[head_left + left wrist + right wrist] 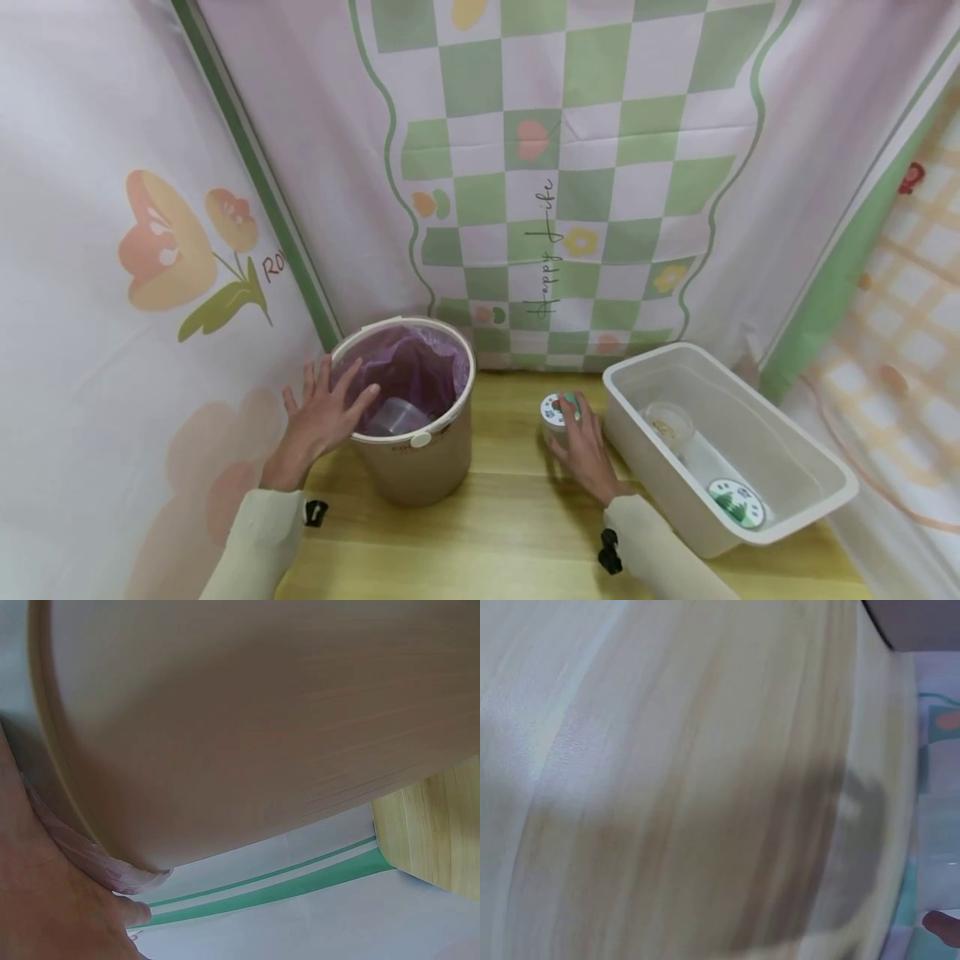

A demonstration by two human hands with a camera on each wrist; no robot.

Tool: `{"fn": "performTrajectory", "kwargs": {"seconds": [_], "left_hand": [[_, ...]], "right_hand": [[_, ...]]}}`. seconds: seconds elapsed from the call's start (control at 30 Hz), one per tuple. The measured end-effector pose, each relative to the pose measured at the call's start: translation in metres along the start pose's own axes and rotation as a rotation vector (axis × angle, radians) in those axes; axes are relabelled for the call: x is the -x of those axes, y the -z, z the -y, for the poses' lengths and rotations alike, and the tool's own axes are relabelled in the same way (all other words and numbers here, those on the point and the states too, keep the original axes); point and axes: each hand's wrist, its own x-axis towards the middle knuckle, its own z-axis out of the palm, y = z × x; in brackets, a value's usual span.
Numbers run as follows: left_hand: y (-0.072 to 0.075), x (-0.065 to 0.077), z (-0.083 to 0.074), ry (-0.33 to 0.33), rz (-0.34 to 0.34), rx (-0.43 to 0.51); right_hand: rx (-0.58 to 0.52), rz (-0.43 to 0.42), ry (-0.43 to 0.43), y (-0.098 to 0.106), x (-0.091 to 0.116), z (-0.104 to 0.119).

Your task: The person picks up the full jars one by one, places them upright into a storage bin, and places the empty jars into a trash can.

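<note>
My right hand (pixel 587 450) grips a small translucent plastic tub (pixel 553 433) with a round patterned lid, at the wooden table between the bin and the basin. In the right wrist view only one fingertip (pixel 941 928) shows beside the tub (pixel 939 855). My left hand (pixel 318 421) has its fingers spread at the left rim of a beige bin (pixel 420 475). A purple bag (pixel 405 362) lines the bin, and a clear plastic container (pixel 396 417) lies inside. The left wrist view shows that hand (pixel 52 885) by the bin's rim, most fingers out of sight.
A white basin (pixel 795 454) stands on the right of the table (pixel 480 533). In it are a clear tub (pixel 667 423) with yellowish bits and a green-and-white round lid (pixel 737 502). A checkered curtain (pixel 555 192) hangs behind; printed cloth (pixel 97 400) borders the left side.
</note>
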Motion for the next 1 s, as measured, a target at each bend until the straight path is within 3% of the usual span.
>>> {"fn": "performTrajectory", "kwargs": {"seconds": [0.2,0.5,0.8,1.0], "left_hand": [[-0.001,0.000,0.000,0.000,-0.002,-0.006],[-0.001,0.000,0.000,-0.004,-0.006,-0.013],[0.001,0.002,0.001,-0.005,-0.005,-0.008],[0.000,0.002,0.000,-0.009,-0.003,0.002]], "right_hand": [[0.005,0.023,0.024,0.009,-0.002,0.014],[0.016,-0.041,0.134,0.025,-0.019,0.035],[0.018,0.074,0.069,0.051,-0.042,0.074],[0.032,0.089,0.054,0.067,-0.055,0.102]]}}
